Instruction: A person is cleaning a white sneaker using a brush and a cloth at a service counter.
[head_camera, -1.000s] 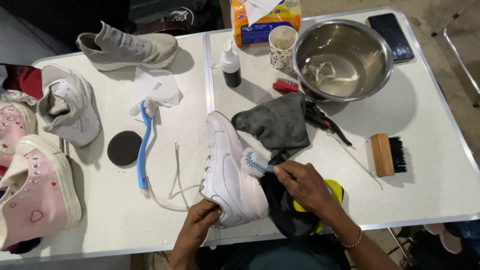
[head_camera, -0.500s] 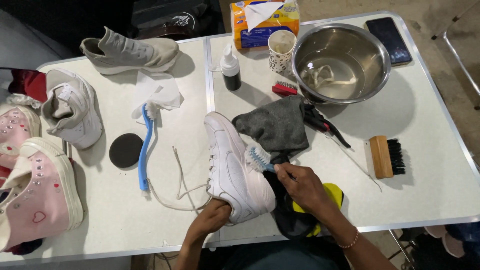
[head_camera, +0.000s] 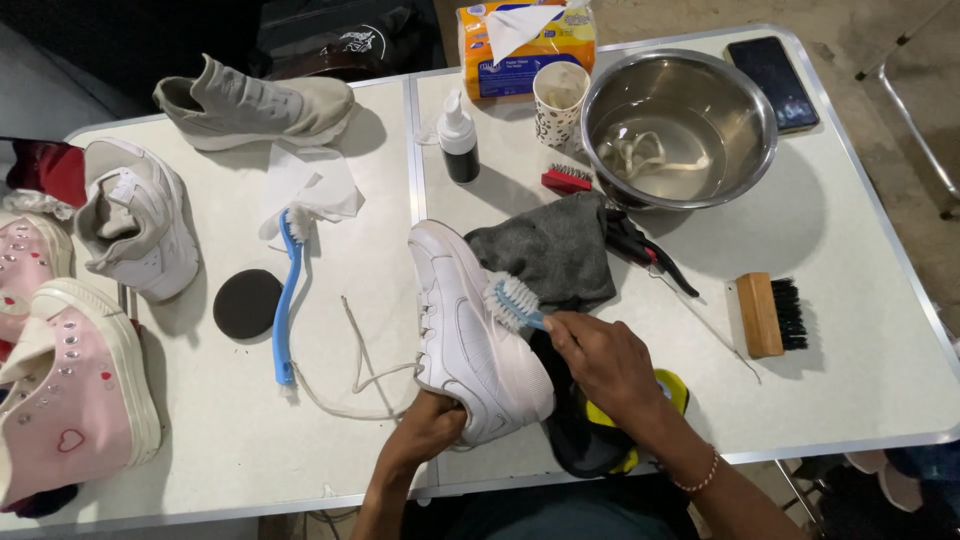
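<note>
A white sneaker lies on its side near the table's front edge. My left hand grips its heel end from below. My right hand holds a small blue-handled brush whose white bristles press against the sneaker's side panel. A loose white lace trails left of the shoe. Under my right hand lie a dark cloth with a yellow patch and a grey cloth.
A steel bowl with laces in water stands at the back right, with a phone, paper cup, bottle and red brush nearby. A wooden brush, long blue brush, black sponge and other shoes lie around.
My right hand has moved the small brush slightly up along the sneaker's side. My left hand has shifted its hold further under the heel end, and the shoe has tilted a little.
</note>
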